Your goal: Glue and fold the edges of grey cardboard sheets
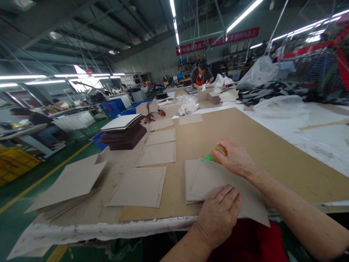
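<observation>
Left hand [218, 214] lies flat on the sheet [218, 182], right hand's [236, 158] grip clamped on a brush [216, 154]; cardboard sheets [158, 153] lie beside.

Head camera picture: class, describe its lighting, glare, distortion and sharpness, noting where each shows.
Head view: ceiling tube lights blow out to white glare; wide-angle distortion bends the table edges and roof beams; the left hand, pressing the paper sheet, and the right hand, gripping a brush, are fairly sharp with faint shadows; the far person is soft.
</observation>
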Demonstrator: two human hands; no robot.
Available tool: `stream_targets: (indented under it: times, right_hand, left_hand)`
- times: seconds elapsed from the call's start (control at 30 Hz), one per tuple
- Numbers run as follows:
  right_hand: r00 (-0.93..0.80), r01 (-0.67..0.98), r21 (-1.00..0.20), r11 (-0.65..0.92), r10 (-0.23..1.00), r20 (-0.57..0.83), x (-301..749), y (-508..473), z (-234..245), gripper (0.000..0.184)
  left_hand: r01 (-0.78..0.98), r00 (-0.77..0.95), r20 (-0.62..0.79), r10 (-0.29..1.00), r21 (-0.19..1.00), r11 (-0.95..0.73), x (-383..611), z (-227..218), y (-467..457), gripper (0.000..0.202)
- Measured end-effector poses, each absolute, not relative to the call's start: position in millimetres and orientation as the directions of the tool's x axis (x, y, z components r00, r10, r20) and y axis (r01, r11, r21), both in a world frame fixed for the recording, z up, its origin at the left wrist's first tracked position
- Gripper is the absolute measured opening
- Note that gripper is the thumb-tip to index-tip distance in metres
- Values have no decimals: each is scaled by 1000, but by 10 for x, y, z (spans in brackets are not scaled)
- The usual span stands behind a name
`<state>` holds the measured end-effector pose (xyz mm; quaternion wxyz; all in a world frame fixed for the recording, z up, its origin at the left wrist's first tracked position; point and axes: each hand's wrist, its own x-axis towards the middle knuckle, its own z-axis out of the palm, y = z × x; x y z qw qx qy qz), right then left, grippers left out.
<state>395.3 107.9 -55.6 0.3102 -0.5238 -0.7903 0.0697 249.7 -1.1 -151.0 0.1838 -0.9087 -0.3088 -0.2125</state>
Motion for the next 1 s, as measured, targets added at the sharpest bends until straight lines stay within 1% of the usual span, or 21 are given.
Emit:
stream_targets:
  times: [0.13, 0.27, 0.5, 0.73, 0.87, 1.0]
  right_hand:
    - [-281, 762, -471, 444, 882, 378, 4016, 1082, -518, 20]
    - [-229, 812, -437, 386, 900, 371, 4121, 1119, -472, 18]
    - [-262, 842, -374, 389, 901, 347, 4236, 1118, -329, 16]
    - [-283, 868, -322, 377, 910, 303, 4476, 1042, -225, 16]
    - [-223, 896, -327, 301, 941, 255, 4723, 921, -187, 18]
    - [-159, 908, -345, 239, 956, 245, 5005, 778, -196, 21]
  left_hand:
    - [642, 710, 511, 484, -185, -744, 2499, -1538, 3, 39]
    - [645, 708, 507, 492, -178, -743, 2499, -1560, 13, 39]
    - [642, 702, 533, 472, -187, -744, 2494, -1577, 25, 40]
    - [642, 695, 538, 477, -166, -748, 2494, -1609, 44, 40]
    - [638, 693, 546, 472, -159, -753, 2494, -1606, 49, 41]
    - [641, 678, 568, 466, -146, -754, 2499, -1599, 55, 42]
